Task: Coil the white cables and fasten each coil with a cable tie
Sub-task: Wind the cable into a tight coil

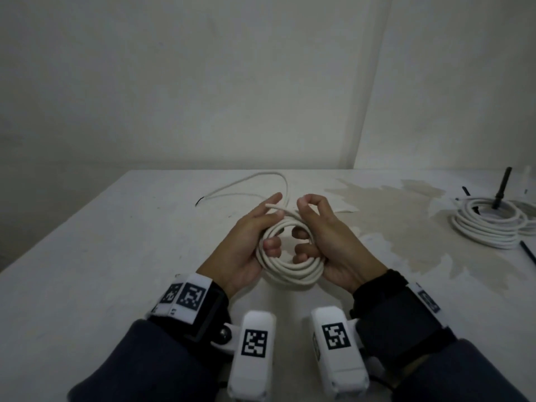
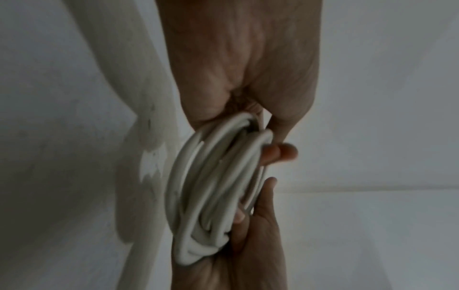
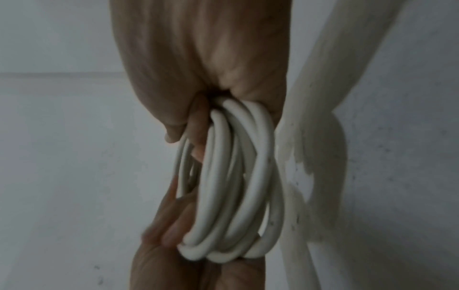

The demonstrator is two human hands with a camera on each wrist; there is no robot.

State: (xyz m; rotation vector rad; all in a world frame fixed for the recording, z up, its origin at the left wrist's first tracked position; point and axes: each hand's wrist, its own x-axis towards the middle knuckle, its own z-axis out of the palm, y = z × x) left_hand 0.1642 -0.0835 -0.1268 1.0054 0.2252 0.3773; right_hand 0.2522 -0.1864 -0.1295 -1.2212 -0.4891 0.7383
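- Coil [image 1: 290,250] of white cable: held just above the middle of the surface [image 1: 87,256], several turns gathered, its free end [image 1: 275,206] sticking out at the far side; no tie visible on it.
- Left hand [image 1: 246,242]: fingers curled around the coil's left side.
- Right hand [image 1: 327,242]: fingers hooked through the coil's right side.
- Loose cable [image 1: 249,185]: lying uncoiled near the far edge.
- Finished coils [image 1: 490,224]: resting at the right edge, apparently already bound.
- Judgement: winding nearly done; fastening remains.

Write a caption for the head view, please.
Both hands, left hand and right hand, grip a white cable coil above the table.
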